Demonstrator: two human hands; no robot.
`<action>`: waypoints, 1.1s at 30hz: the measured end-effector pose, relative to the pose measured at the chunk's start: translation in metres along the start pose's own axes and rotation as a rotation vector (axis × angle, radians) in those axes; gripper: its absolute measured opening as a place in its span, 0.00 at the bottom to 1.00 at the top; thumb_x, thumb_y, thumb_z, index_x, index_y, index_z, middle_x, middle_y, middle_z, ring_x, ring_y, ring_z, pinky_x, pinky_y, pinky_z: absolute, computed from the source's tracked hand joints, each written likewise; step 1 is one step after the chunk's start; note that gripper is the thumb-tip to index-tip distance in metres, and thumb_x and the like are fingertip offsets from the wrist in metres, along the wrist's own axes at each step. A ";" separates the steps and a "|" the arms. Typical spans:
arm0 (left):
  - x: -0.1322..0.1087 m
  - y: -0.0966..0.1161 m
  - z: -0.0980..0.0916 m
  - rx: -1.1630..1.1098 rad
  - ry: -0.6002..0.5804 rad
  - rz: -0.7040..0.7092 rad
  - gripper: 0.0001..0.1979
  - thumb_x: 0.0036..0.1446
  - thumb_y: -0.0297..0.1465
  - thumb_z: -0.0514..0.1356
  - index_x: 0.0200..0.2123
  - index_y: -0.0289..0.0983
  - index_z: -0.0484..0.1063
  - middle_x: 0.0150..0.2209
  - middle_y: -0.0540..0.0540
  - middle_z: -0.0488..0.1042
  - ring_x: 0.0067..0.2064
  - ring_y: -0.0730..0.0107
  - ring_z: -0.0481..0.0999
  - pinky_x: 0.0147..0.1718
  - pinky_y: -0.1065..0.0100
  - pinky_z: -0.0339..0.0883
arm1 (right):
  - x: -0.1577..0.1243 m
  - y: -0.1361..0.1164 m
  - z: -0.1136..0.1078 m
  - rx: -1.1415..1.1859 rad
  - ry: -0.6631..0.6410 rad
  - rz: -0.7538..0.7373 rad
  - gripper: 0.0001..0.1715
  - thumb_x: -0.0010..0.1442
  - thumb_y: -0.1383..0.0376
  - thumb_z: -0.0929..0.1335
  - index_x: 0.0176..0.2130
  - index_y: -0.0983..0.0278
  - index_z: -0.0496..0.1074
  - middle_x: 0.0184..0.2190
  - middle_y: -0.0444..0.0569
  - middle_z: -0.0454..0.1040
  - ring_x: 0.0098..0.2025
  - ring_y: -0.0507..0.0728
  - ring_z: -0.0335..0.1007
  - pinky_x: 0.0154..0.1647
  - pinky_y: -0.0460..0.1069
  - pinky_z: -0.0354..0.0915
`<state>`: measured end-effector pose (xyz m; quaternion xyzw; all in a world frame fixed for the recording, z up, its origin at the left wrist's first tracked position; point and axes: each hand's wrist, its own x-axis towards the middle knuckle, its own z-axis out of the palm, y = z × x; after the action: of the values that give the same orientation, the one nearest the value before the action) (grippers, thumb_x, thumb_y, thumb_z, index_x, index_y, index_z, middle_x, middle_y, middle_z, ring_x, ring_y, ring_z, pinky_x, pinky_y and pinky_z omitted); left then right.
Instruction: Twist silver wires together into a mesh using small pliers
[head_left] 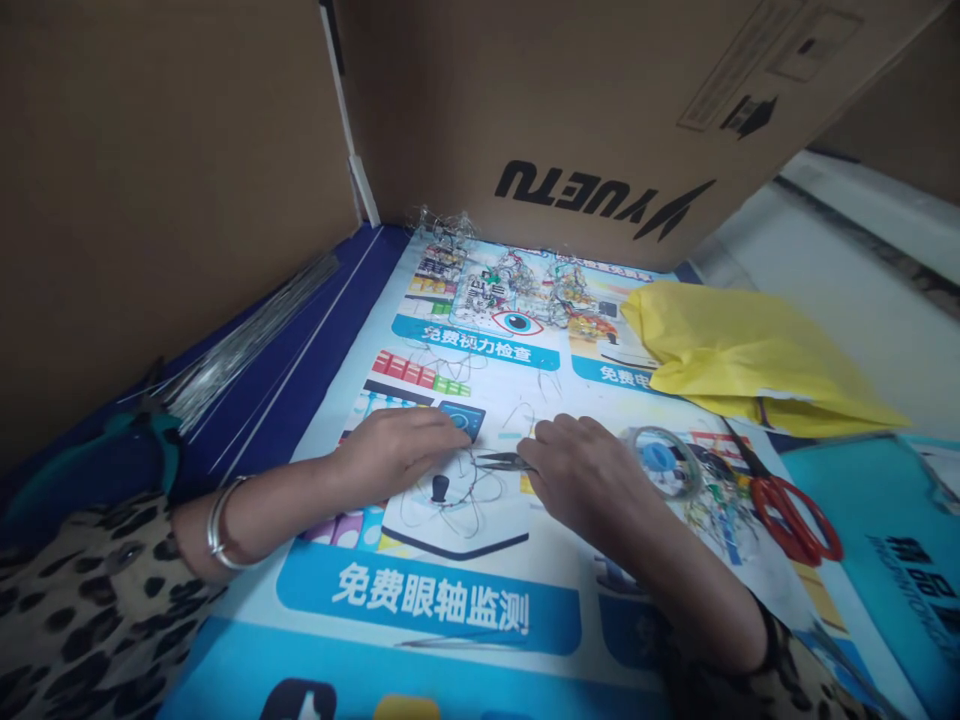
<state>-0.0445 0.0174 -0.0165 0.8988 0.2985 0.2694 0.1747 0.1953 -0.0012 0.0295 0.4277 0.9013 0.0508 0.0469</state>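
My left hand (401, 450) is pinched closed at the upper end of a thin wire piece with several loops (474, 500), which hangs over the printed sheet. My right hand (581, 465) is wrapped round a pair of pliers (501, 460). The jaws of the pliers point left and reach the wire by my left fingertips; whether they grip it I cannot tell. Two silvery straight wires (457, 642) lie on the sheet nearer to me. Beyond my hands are thin bent wires (461, 360).
Tangled wire pieces (517, 280) lie at the back. Straight wires (247, 335) and teal-handled pliers (174, 435) are on the left. On the right are a wire coil (667, 462), red-handled scissors (799, 520), a yellow bag (750, 345) and a teal bag (862, 530). Cardboard (525, 100) stands behind.
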 end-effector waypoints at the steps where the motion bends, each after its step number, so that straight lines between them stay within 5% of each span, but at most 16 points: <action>1: 0.000 0.000 -0.001 0.020 -0.005 0.010 0.13 0.59 0.26 0.52 0.45 0.38 0.70 0.40 0.45 0.75 0.39 0.70 0.74 0.36 0.72 0.67 | 0.000 0.000 0.000 0.001 -0.001 0.000 0.07 0.55 0.71 0.62 0.28 0.62 0.67 0.27 0.46 0.67 0.30 0.53 0.55 0.30 0.50 0.43; 15: 0.002 -0.002 -0.018 0.247 -0.225 0.260 0.18 0.61 0.26 0.49 0.54 0.41 0.62 0.50 0.44 0.71 0.49 0.65 0.71 0.44 0.66 0.66 | 0.003 -0.003 0.004 -0.015 -0.014 -0.014 0.06 0.55 0.71 0.63 0.29 0.62 0.68 0.27 0.46 0.68 0.31 0.54 0.56 0.29 0.50 0.42; 33: 0.003 0.000 -0.011 0.221 -0.026 0.162 0.11 0.62 0.30 0.49 0.39 0.38 0.72 0.29 0.48 0.74 0.32 0.71 0.72 0.31 0.72 0.64 | 0.015 -0.011 0.011 -0.106 0.123 -0.078 0.05 0.56 0.71 0.64 0.30 0.62 0.67 0.28 0.47 0.67 0.33 0.57 0.56 0.30 0.51 0.43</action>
<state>-0.0490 0.0213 -0.0063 0.9370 0.2507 0.2366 0.0562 0.1784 0.0040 0.0163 0.3852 0.9145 0.1227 0.0158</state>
